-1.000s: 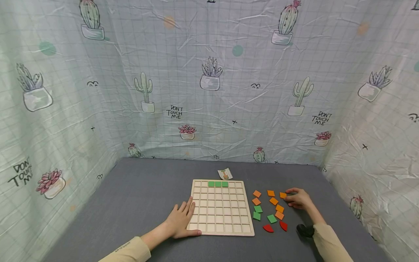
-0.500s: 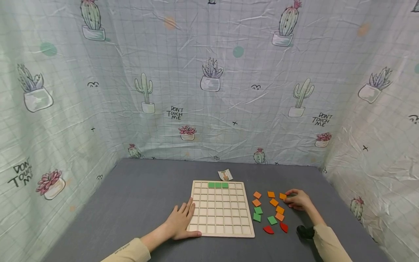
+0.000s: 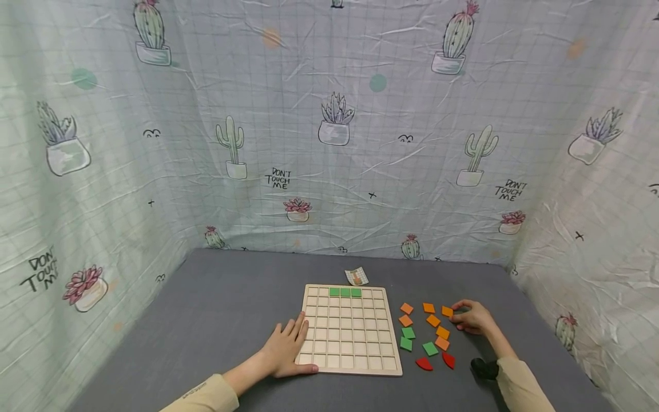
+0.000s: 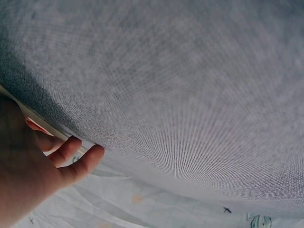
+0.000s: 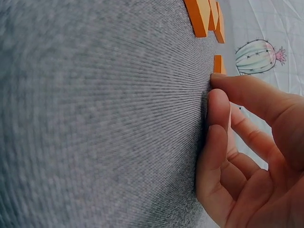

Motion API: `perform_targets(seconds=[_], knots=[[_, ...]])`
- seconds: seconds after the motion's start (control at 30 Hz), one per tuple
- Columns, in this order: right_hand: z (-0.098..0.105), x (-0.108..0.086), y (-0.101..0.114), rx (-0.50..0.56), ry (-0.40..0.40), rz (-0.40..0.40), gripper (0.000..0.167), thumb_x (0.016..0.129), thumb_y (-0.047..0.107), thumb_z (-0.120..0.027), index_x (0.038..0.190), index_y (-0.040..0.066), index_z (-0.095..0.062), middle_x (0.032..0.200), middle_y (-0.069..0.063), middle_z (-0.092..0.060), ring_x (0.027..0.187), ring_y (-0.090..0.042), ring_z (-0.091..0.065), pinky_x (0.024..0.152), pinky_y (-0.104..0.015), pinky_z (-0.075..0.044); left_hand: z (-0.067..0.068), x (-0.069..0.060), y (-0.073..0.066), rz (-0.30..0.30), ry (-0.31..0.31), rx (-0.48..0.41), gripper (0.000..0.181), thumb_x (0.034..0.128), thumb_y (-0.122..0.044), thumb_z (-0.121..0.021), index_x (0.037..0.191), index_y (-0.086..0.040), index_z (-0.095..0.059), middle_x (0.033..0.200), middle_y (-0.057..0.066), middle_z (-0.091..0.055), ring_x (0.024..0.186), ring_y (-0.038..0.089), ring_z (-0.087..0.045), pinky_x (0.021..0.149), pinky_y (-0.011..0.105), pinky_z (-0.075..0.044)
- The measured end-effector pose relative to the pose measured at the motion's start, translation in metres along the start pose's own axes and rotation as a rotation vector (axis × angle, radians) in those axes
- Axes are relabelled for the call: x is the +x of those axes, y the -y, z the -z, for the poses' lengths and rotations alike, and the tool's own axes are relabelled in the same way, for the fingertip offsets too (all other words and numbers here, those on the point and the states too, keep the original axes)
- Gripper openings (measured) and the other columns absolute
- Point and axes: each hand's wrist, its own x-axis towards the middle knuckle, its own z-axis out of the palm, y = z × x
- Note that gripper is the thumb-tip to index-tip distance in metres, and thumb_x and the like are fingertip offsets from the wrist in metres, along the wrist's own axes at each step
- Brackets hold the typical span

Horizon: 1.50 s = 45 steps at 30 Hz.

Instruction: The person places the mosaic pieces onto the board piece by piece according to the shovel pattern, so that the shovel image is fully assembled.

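Note:
My left hand [image 3: 284, 345] rests with spread fingers along the left edge of a wooden grid board [image 3: 348, 332]. Its thumb lies by the board's lower left corner. In the left wrist view, the left hand's fingers [image 4: 80, 164] touch the board's rim. Three green square tiles [image 3: 345, 292] fill cells in the top row. To the right of the board, my right hand [image 3: 473, 317] pinches the right side of an orange square tile [image 3: 447, 311] lying on the table. In the right wrist view, the right fingertips [image 5: 218, 102] partly hide that orange tile.
Several other orange tiles [image 3: 433, 321], three loose green tiles [image 3: 429, 348] and two red quarter-round pieces [image 3: 424, 364] lie right of the board. A small printed card [image 3: 356, 276] sits behind the board. A black wrist device [image 3: 484, 369] is beside the right sleeve. Patterned curtains [image 3: 360, 171] surround the grey table.
The head view has shifted slightly, moving the whole scene a little right and down. Both hands stay nearly still, the right one at the same orange tile.

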Motion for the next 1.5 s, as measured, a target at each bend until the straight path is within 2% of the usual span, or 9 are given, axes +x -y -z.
perform_targets(seconds=[1.13,1.5], knots=[[-0.0014,-0.0041,-0.0045,0.060,-0.017,0.039,0.039,0.078,0.017,-0.067,0.109,-0.001,-0.052,0.062,0.003,-0.059,0.057,-0.009,-0.058,0.054,-0.027,-0.047,-0.0001,0.0002,-0.0008,-0.004,0.007,0.001,0.101,0.0747,-0.079,-0.026,0.138,0.000,-0.029,0.146,0.020,-0.023,0.125,0.032,-0.039,0.091,0.049,-0.035],[-0.0009,-0.0083,-0.0071,0.161,0.014,0.045,0.040,0.078,0.015,-0.066,0.109,-0.003,-0.049,0.067,0.004,-0.065,0.059,-0.008,-0.060,0.055,-0.027,-0.049,-0.0028,0.0004,0.0008,-0.002,0.004,-0.008,0.101,0.0745,-0.078,-0.028,0.138,0.000,-0.029,0.146,0.021,-0.022,0.125,0.032,-0.039,0.091,0.050,-0.035]])
